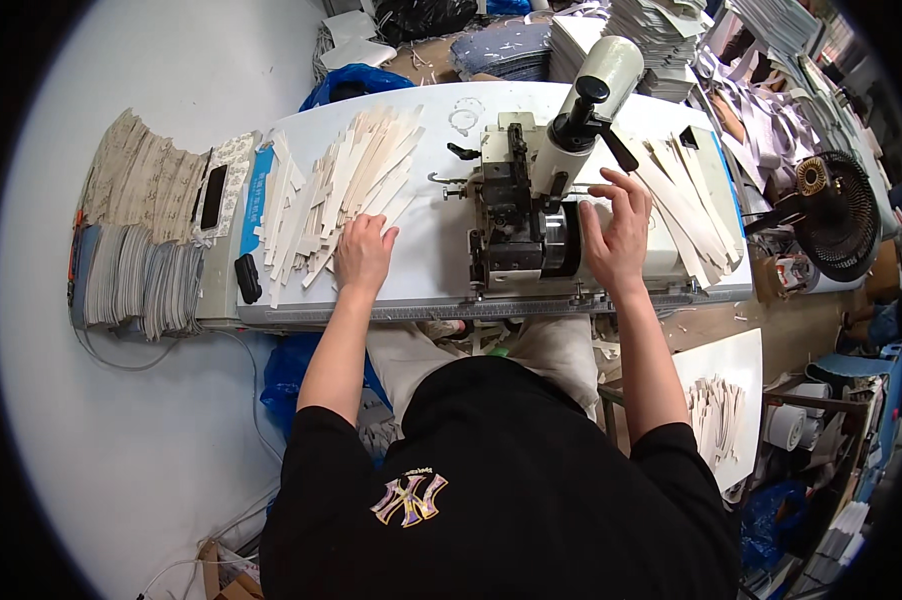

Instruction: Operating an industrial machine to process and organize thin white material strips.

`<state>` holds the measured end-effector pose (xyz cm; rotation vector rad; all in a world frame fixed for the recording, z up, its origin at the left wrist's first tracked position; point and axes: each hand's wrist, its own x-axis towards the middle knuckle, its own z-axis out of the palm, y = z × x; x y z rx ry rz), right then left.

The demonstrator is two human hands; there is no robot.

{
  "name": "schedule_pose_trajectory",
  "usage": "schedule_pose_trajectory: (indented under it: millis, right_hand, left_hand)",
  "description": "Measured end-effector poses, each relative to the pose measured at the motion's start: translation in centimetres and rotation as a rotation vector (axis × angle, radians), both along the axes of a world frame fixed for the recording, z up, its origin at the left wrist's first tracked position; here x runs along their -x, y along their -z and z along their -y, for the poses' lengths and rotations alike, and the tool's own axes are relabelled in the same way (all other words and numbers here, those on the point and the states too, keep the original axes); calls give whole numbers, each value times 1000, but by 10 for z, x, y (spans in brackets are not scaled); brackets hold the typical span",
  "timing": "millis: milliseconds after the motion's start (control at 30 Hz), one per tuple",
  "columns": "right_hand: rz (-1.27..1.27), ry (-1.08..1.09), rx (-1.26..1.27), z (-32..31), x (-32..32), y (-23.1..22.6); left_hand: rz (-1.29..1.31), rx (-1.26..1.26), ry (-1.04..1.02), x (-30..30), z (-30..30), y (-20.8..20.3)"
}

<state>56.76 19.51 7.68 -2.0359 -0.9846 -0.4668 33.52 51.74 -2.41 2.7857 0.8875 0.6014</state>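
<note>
Two hands flat | left hand [363, 252] open on strips [346, 185] | right hand [616, 232] open, seemingly touching machine [521, 215]

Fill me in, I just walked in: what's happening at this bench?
A person sits at a white table with a small machine in the middle. The left hand lies flat on a fanned pile of pale strips. The right hand rests by the machine's right side, next to more strips. Neither hand grips anything.

Bright, even overhead light; shadows are soft and short. The white table [431, 270] shows mild glare. Centre is sharp. Fisheye bends straight edges near the rim, and the corners fall into black vignette.
</note>
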Motion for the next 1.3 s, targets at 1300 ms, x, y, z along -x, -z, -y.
schedule_pose_trajectory:
  millis: [1300]
  right_hand:
    - [-30, -94, 92, 14, -2, -18]
  left_hand:
    - [236, 306, 625, -85, 112, -119]
